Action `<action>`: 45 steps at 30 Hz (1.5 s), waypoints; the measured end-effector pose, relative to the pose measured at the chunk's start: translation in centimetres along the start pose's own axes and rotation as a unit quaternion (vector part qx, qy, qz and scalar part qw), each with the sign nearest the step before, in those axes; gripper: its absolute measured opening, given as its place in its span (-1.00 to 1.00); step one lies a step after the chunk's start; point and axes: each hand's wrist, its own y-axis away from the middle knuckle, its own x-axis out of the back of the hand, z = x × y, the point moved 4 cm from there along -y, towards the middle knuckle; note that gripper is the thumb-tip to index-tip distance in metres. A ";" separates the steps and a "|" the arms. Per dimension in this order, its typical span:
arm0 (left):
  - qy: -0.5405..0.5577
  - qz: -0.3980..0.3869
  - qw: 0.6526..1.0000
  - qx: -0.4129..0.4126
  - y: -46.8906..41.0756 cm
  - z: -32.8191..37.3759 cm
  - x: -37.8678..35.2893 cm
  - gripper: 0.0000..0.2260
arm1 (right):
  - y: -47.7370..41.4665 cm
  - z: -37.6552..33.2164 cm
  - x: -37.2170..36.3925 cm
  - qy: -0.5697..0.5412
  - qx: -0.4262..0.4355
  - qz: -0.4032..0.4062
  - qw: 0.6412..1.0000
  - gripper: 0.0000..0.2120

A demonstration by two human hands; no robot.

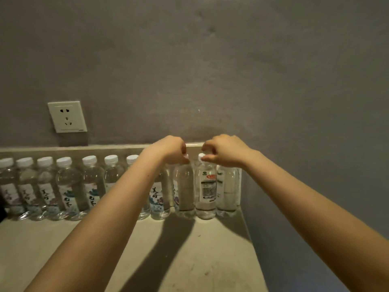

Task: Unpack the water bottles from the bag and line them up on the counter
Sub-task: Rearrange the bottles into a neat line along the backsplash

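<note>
Several clear water bottles with white caps stand upright in a row (69, 186) along the back of the beige counter (189, 249). My left hand (170, 151) pinches the cap of one water bottle (184, 190) near the right end. My right hand (225, 151) pinches the cap of the neighbouring bottle with a white printed label (206, 190). One more bottle (228, 190) stands at the far right, against the side wall. No bag is in view.
A grey wall rises behind the row, with a white power socket (67, 116) at the left. Another grey wall (294, 228) bounds the counter on the right. A low beige ledge (84, 149) runs behind the bottles.
</note>
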 end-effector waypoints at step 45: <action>-0.038 -0.031 0.998 0.028 -1.0 -1.3 -1.5 -0.75 | -1.8 -1.6 -1.4 0.018 0.048 -0.063 0.997 -0.57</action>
